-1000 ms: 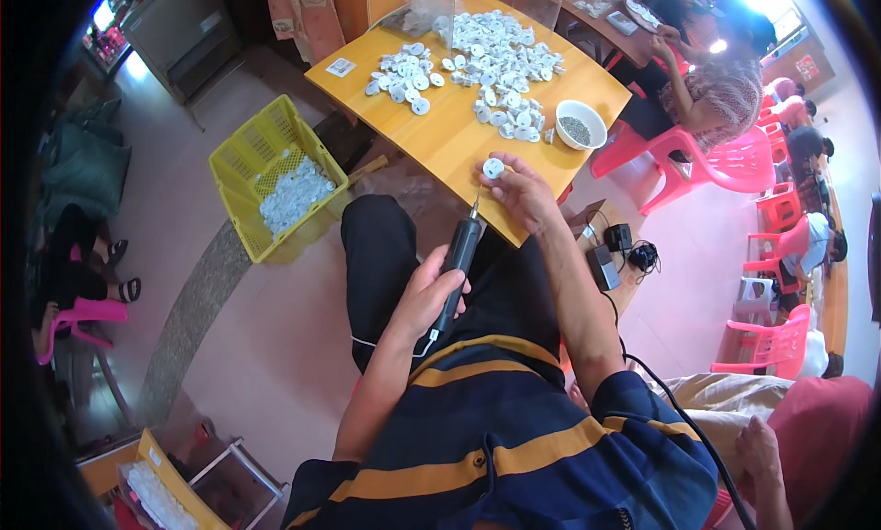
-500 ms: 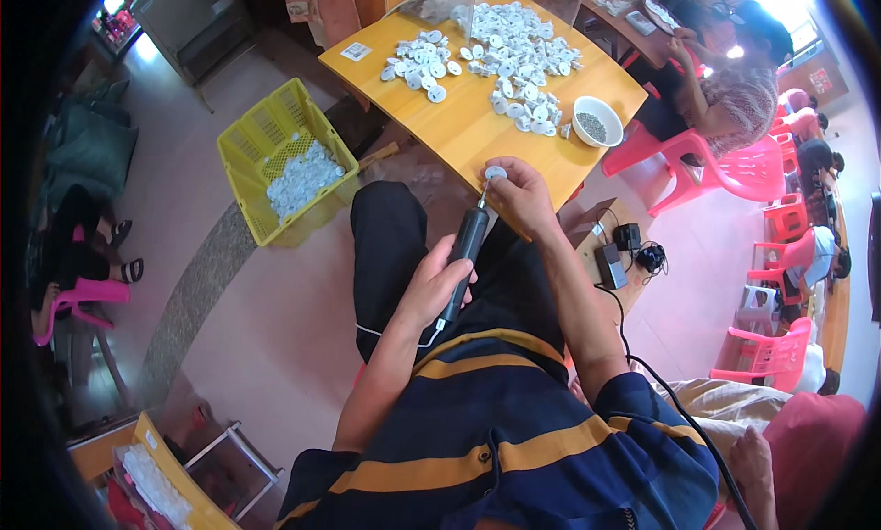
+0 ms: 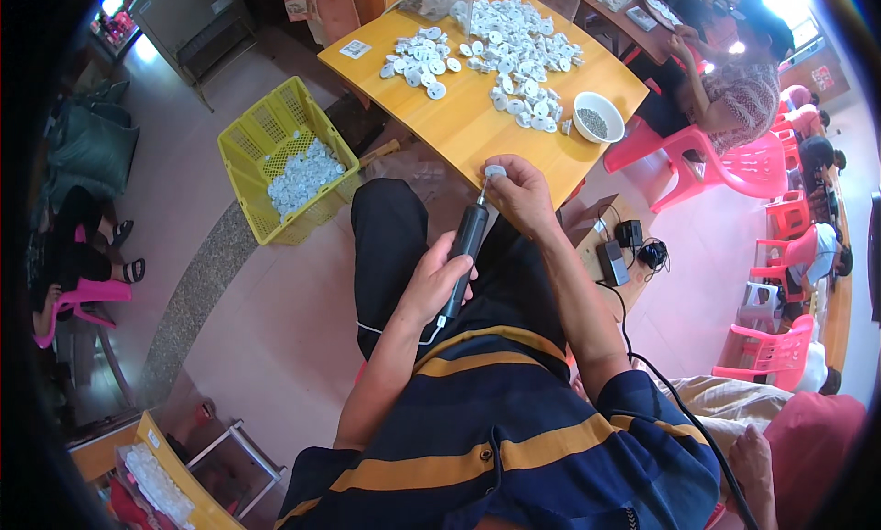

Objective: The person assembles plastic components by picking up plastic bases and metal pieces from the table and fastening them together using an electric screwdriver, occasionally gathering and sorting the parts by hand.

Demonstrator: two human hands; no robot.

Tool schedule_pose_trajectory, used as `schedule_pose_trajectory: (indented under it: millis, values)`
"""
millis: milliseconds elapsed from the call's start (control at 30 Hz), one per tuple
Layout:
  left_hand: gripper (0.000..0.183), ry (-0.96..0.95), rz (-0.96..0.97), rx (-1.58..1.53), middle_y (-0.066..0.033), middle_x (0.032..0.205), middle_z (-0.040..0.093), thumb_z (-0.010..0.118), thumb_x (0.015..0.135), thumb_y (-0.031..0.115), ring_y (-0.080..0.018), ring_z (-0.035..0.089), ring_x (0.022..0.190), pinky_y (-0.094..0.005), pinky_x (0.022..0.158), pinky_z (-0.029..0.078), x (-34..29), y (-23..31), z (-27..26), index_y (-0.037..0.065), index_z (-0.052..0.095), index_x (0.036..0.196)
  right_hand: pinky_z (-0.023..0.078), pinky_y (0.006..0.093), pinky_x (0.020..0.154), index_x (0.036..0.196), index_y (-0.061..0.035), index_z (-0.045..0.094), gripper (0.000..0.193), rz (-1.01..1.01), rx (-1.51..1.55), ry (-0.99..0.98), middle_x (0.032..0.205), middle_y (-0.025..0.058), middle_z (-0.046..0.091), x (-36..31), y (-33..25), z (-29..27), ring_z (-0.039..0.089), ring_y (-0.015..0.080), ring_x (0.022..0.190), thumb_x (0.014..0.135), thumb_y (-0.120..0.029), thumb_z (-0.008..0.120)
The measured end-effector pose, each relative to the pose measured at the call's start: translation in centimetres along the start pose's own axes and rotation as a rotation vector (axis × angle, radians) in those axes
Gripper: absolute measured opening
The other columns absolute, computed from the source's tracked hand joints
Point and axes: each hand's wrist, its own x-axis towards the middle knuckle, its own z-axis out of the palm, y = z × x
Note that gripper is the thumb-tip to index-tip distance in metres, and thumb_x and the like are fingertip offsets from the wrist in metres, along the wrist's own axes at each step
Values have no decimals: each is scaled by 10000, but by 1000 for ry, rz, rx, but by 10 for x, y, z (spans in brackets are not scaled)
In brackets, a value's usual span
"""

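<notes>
My left hand is wrapped round the black body of an electric screwdriver, its bit pointing up and away from me. Between the fingertips of my right hand is a small round white plastic part, pinched at the near edge of the yellow table. The screwdriver's tip meets the underside of that part; the exact contact is hidden. On the table lie a small pile of similar white parts and a larger pile. A white bowl of small metal screws stands at the right corner.
A yellow plastic basket holding many white parts sits on the floor at left. A box with black power adapters is right of my legs, its cable running past my arm. Another person works at the right beside pink chairs.
Both hands keep nearly the same pose, with the screwdriver tip still at the white part. Only a very slight shift of the view shows.
</notes>
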Motion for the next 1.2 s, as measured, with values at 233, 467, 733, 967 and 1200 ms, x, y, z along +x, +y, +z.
schedule_pose_trajectory:
  millis: [233,467,733,967,1200]
  values:
    - [334,-5,-4,-19,-70,855,624,518,981,136,-130,615,615,-258,560,524,0,-1,0,36,481,1297,458,217,667,1116,-10,628,138,4,-28,0,993,57,674,0,0,0,554,85,759,986,-34,588]
    - [304,3,-3,-56,-50,819,602,536,964,159,-113,597,590,-250,540,512,1,-3,0,36,506,1240,441,213,638,1101,-4,633,128,-5,-59,-25,926,44,650,-2,-2,0,543,83,728,988,-39,585]
    - [321,-7,-17,-81,-59,830,609,507,967,150,-120,602,593,-255,538,515,1,-3,-1,42,498,1269,459,212,646,1086,-8,642,125,-10,-116,-4,896,12,643,-2,0,0,563,71,743,980,-49,590]
    - [351,-25,-31,-91,-84,861,633,479,979,161,-146,627,622,-271,565,540,0,-1,-4,36,477,1307,462,210,649,1082,-13,647,119,-29,-119,10,908,16,649,0,4,-1,565,72,746,988,-55,589]
    - [347,-30,-29,-101,-87,861,637,474,979,159,-148,631,625,-274,566,545,1,-2,-4,35,475,1303,462,212,649,1084,-15,648,119,-32,-135,8,913,16,654,0,3,-1,563,72,742,989,-59,591]
